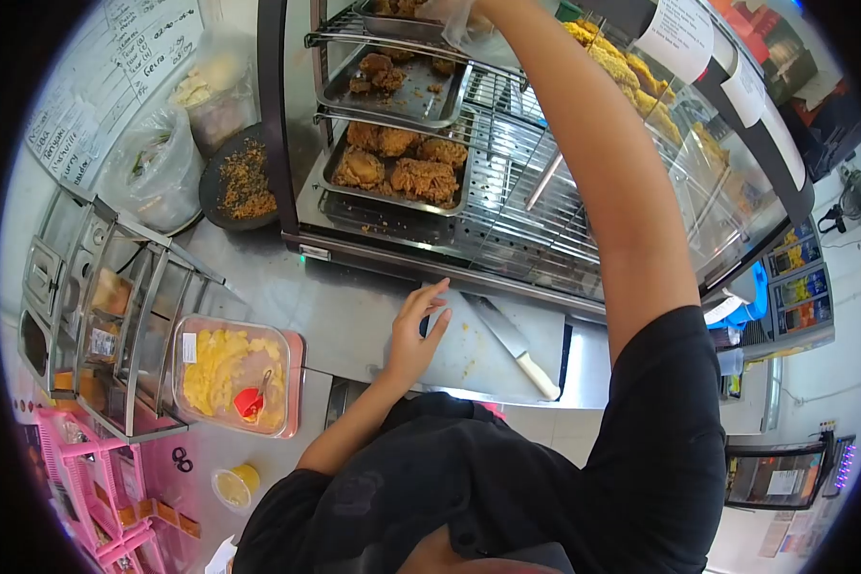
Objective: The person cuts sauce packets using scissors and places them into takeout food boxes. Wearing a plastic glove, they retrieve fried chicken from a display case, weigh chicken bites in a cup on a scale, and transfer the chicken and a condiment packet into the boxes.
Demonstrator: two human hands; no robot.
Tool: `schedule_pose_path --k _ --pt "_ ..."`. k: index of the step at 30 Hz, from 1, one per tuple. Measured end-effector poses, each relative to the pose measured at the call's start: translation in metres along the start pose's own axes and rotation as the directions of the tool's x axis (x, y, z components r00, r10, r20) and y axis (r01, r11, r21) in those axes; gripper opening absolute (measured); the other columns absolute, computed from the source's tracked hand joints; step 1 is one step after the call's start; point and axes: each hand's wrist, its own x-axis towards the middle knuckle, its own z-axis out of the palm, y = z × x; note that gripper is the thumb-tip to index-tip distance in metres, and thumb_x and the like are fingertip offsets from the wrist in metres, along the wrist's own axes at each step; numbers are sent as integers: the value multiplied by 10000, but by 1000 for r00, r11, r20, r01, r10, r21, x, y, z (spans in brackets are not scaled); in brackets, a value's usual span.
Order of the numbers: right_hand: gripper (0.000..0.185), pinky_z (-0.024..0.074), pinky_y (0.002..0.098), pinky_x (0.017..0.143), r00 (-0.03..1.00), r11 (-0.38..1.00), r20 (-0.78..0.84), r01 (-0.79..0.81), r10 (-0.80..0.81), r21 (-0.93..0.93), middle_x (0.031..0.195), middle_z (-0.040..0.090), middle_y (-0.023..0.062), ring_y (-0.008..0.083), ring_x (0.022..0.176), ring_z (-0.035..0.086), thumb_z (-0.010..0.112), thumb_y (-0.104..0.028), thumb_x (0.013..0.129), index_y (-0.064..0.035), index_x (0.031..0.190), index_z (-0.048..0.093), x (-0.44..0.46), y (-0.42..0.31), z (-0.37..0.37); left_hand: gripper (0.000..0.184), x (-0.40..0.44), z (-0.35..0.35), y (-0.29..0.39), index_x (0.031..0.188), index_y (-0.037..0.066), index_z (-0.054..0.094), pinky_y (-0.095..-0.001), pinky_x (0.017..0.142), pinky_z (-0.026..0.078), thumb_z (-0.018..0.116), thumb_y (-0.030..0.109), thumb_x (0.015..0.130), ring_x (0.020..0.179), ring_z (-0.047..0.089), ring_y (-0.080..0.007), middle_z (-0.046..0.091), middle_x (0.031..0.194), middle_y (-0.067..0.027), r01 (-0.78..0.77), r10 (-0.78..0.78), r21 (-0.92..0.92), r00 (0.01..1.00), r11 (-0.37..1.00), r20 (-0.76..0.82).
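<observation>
My left hand (417,335) hovers above the steel counter at the cutting board's left edge, fingers apart and nothing in them. Beside it on the white cutting board (430,378) lies a knife (507,337) with a white handle. My right arm stretches up into a heated display cabinet (392,251). At the upper edge of the view, my right hand (461,21) wears loose clear plastic and is near the top tray (378,26) of fried chicken; its fingers are mostly cut off. Below are a tray (445,107) with a few chicken pieces and a fuller tray (461,196) of fried chicken.
To the left stand a tub (184,378) of yellow food with a red scoop (248,402), a metal rack (129,383) and a dark mortar (215,210) of crumbs. Yellow fried pieces (612,62) fill the cabinet's far right. Scissors (182,460) and a small cup (234,488) rest nearby.
</observation>
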Motion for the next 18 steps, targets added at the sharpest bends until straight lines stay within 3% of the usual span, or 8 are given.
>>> schedule_pose_path --k 18 --pt "261 510 410 620 996 984 -22 82 -86 -157 810 679 108 257 741 643 731 -286 652 -105 838 708 33 18 18 332 -17 -10 -12 1192 42 550 -288 872 467 576 47 861 971 587 -189 549 1162 -105 26 -27 -6 999 1000 -41"
